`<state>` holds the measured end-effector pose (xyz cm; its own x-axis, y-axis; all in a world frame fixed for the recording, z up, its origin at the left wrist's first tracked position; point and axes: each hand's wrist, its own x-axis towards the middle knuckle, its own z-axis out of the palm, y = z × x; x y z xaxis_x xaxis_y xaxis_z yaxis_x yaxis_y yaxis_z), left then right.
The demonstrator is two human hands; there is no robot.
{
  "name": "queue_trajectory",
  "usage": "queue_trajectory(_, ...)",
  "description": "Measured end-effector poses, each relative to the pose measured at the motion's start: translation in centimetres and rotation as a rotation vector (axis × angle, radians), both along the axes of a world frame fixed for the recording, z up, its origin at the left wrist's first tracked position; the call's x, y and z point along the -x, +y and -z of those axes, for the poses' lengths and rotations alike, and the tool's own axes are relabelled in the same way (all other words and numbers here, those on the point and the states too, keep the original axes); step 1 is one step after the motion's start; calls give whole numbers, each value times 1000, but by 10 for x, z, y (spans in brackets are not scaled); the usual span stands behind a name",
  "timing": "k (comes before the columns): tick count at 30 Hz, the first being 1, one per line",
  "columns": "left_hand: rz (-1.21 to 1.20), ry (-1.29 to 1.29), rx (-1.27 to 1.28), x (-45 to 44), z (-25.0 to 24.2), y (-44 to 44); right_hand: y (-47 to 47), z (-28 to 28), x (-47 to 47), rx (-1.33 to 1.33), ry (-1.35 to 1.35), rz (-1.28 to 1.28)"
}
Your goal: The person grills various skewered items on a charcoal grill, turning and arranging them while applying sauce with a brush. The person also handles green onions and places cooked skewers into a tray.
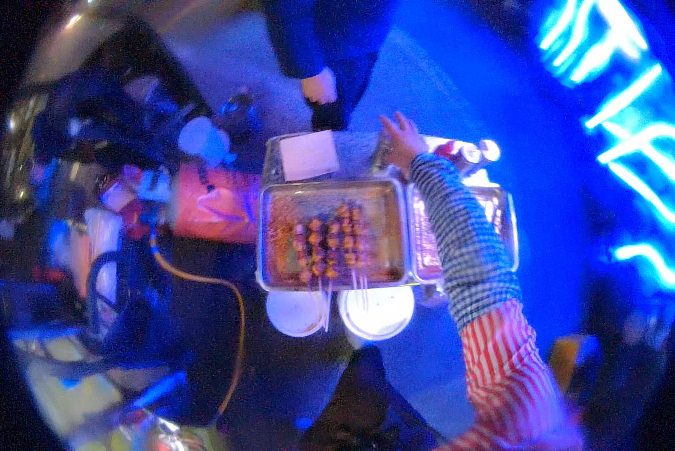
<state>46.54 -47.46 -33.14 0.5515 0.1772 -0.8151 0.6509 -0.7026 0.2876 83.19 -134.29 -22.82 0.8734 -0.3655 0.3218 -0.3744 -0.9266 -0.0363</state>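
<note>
My right hand [405, 141], in a checked sleeve cover over a striped sleeve, reaches past the trays to the far side of the stand. Its fingers are spread; whether the palm touches anything is unclear. My left hand is out of view. Below and left of the right hand, several skewers of browned food [331, 242] lie in a metal tray [388, 197], their sticks pointing towards me over its near edge. A second metal tray [512, 225] is partly hidden under my right forearm. A white square stack [309, 155], perhaps paper, sits behind the skewer tray.
Two round white lids or tubs [295, 313] are below the tray's near edge. Bottles [488, 150] stand at the far right corner. An orange hose [241, 304] curves down at left, near an orange bag or cover [219, 208]. Another person [320, 87] stands beyond the stand.
</note>
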Motion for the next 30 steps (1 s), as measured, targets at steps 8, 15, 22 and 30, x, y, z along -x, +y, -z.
queue_trajectory(8,-89,-16,278,-30,-42,-109,-14,-64,11,-351,28,-179)
queue_trajectory(15,-344,-48,804,-197,0,-312,63,-94,115,-768,94,-31)
queue_trajectory(22,-679,384,1010,-263,-12,-390,174,-69,53,-211,784,-93)
queue_trajectory(30,-263,80,1026,-258,-1,-399,235,-82,78,-350,686,-141)
